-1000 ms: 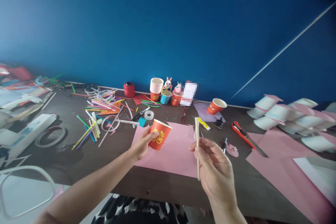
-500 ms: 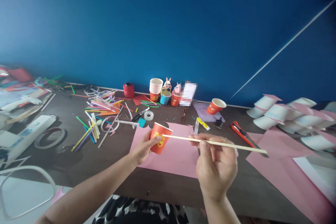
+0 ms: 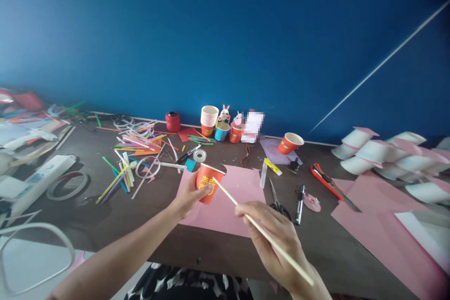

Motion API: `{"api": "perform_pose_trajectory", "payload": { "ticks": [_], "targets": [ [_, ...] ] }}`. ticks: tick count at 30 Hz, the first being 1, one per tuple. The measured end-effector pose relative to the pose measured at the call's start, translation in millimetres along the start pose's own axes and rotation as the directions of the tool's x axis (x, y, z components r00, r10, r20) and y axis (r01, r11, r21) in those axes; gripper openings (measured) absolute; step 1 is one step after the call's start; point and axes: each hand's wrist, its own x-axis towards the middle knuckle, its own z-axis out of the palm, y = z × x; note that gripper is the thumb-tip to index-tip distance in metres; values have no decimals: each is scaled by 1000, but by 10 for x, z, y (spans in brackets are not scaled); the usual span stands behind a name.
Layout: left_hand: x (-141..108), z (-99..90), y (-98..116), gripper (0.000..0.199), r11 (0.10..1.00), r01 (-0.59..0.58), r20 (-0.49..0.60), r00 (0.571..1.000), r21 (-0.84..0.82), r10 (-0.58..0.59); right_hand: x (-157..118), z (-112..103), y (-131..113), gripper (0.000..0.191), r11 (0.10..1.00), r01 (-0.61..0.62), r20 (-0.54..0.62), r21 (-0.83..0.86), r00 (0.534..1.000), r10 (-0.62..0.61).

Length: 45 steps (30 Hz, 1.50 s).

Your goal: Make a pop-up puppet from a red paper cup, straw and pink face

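My left hand (image 3: 190, 198) is wrapped round a red paper cup (image 3: 210, 172) with yellow characters, held tilted above a sheet of pink paper (image 3: 228, 220). Between the fingers of my right hand (image 3: 272, 239) is a thin pale wooden stick (image 3: 281, 251). It slants from over my wrist up to the cup, its far tip at the cup's printed side. Whether the tip presses on the cup I cannot tell. Just beyond my right hand lie black-handled scissors (image 3: 278, 204), partly hidden by it, and a pen (image 3: 300, 205).
At the right are a red utility knife (image 3: 326, 180), more pink paper (image 3: 378, 201) and several white cups (image 3: 365, 154) on their sides. Another red cup (image 3: 291, 142) and a cup stack (image 3: 209, 119) stand near the wall. Coloured strips (image 3: 140, 136) and a power strip (image 3: 42, 180) lie left.
My right hand has turned and moved left and down. The stick has swung from nearly level to a steep slant, and the scissors and pen have come into view. The cup has shifted slightly left.
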Motion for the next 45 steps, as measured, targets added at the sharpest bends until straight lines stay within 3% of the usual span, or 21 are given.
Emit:
{"api": "perform_pose_trajectory", "payload": {
  "ticks": [4,8,13,16,20,24,28,30,33,36,38,40,42,45],
  "targets": [
    [-4,-14,56,45,991,-83,-19,996,108,86,-73,-66,-37,33,995,-95,191,6,977,92],
    [4,-14,117,51,958,-157,-26,985,242,168,-107,-71,-47,23,952,-290,308,99,918,248],
    [25,-32,153,58,872,-195,-70,965,448,252,-120,42,41,18,773,-603,269,197,792,549],
    [32,-33,147,56,787,-217,-82,944,578,320,-115,110,112,17,727,-660,239,191,749,618],
    [45,-24,126,50,722,-190,-68,947,665,312,-99,163,172,18,786,-610,180,104,788,588],
    [58,-32,111,48,659,-186,-64,940,729,336,-108,209,180,14,869,-465,102,-173,869,485],
    [48,-59,99,59,600,-211,-52,920,771,390,-137,257,156,14,838,-339,23,-428,923,385],
    [34,-76,86,63,580,-217,-45,914,785,404,-135,262,148,15,851,-344,38,-397,920,390],
    [11,-106,57,68,541,-224,-26,909,810,415,-110,240,162,16,876,-453,100,-166,876,472],
    [-11,-139,35,70,509,-241,-9,898,826,440,-93,217,196,21,809,-584,193,68,803,564],
    [-21,-159,35,71,506,-252,-2,894,825,449,-105,222,208,23,790,-603,211,113,791,574],
    [-26,-171,45,71,492,-265,16,892,829,452,-137,253,200,22,841,-540,155,29,834,530],
    [-27,-172,61,72,459,-273,41,890,846,453,-180,304,176,20,890,-424,66,-168,896,440],
    [-29,-160,78,71,419,-267,60,893,868,447,-221,373,136,20,865,-293,0,-407,947,320]
  ]
}}
